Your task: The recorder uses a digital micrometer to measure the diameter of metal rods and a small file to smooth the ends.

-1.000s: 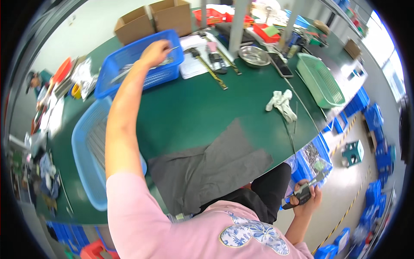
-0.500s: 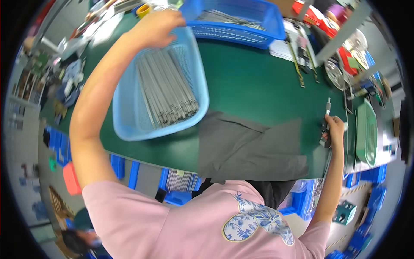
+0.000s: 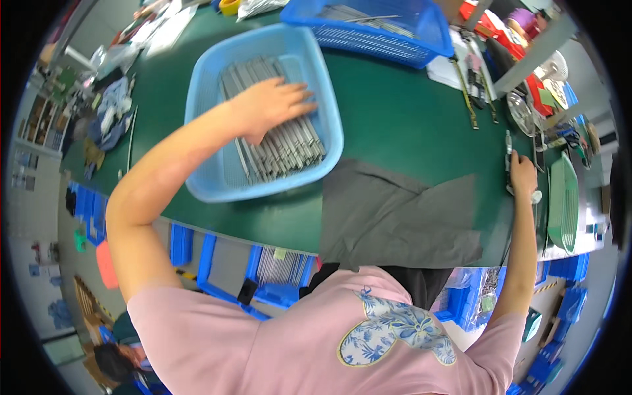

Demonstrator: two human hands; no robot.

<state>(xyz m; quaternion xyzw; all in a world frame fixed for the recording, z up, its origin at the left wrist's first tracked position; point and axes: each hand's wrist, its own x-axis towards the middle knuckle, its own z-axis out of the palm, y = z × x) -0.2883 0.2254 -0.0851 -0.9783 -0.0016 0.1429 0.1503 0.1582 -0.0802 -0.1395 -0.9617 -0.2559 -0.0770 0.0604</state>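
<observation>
Fingers [image 3: 299, 99] spread, our left hand [image 3: 270, 105] pressed thin grey metal rods [image 3: 280, 141] in the light-blue plastic basket [image 3: 329, 141] on the green bench [image 3: 395, 125]; stiff, slippery, we judged them best gripped mid-length as a bundle.

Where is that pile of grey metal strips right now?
In the head view, the grey metal strips lie in the light blue basket on the left of the green table, under the left hand, with a grey cloth just to the right.
</observation>
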